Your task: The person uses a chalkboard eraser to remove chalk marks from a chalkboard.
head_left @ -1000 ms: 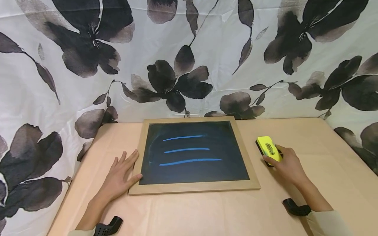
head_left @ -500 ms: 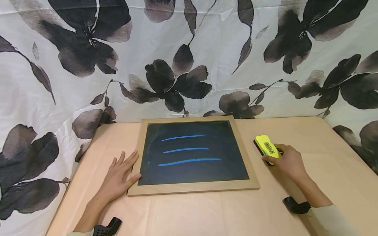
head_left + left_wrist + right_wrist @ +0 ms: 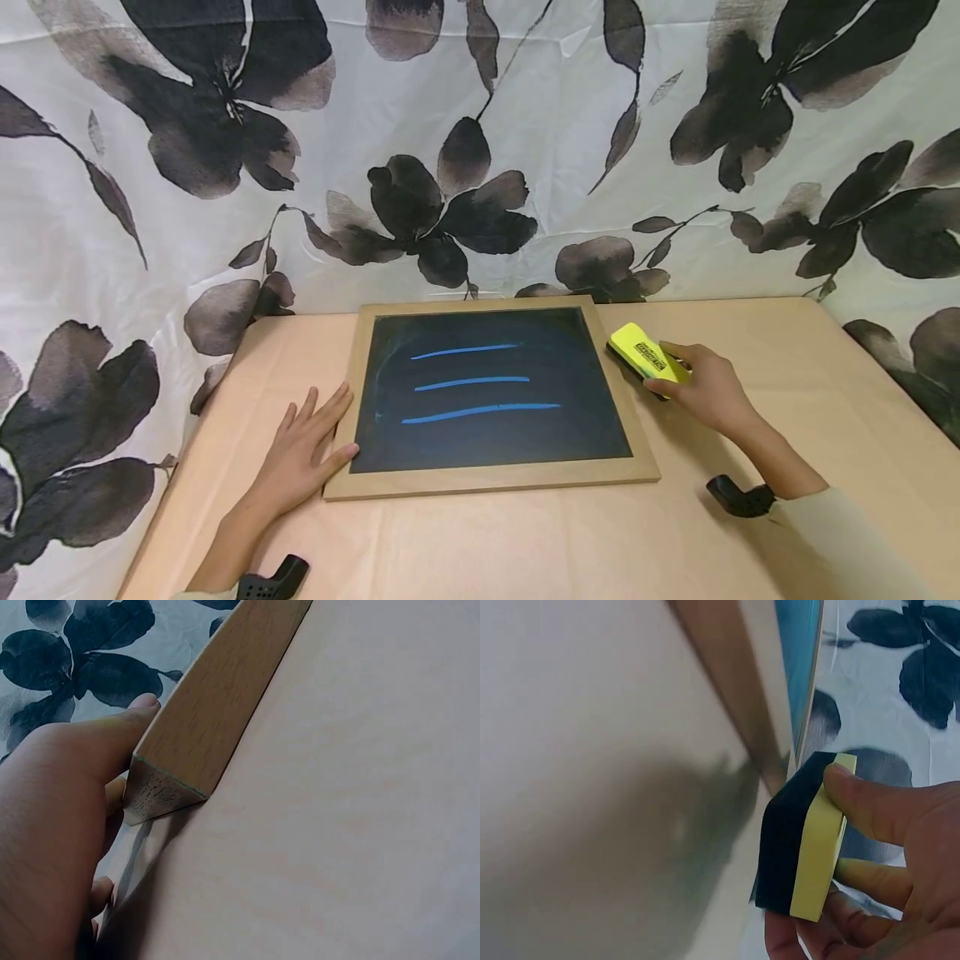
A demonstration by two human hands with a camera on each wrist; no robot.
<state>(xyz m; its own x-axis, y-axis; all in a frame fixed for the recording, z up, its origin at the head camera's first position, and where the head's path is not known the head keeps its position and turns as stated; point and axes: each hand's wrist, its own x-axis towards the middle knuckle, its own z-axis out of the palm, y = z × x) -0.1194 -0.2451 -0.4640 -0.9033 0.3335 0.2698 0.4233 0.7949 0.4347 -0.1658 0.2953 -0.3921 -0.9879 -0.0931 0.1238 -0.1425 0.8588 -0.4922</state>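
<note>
A small blackboard [image 3: 480,437] in a light wooden frame lies on the table, with three blue lines drawn across its dark surface. My left hand [image 3: 303,458] rests against the frame's left side, thumb on its edge and fingers spread; the left wrist view shows the thumb on the frame's corner [image 3: 217,697]. My right hand [image 3: 708,387] pinches a yellow board eraser [image 3: 645,354] by its sides, thumb on one side and fingers on the other. Its dark felt [image 3: 791,832] faces down, and the eraser is raised beside the frame's upper right side.
The pale table [image 3: 480,542] extends in front of the blackboard and to both sides. Behind it hangs a white cloth [image 3: 570,108] with dark flowers. Black wrist devices [image 3: 738,497] sit on both forearms.
My right hand has lifted the eraser and carried it left and slightly away from me, up to the blackboard's frame. The left hand stays in place.
</note>
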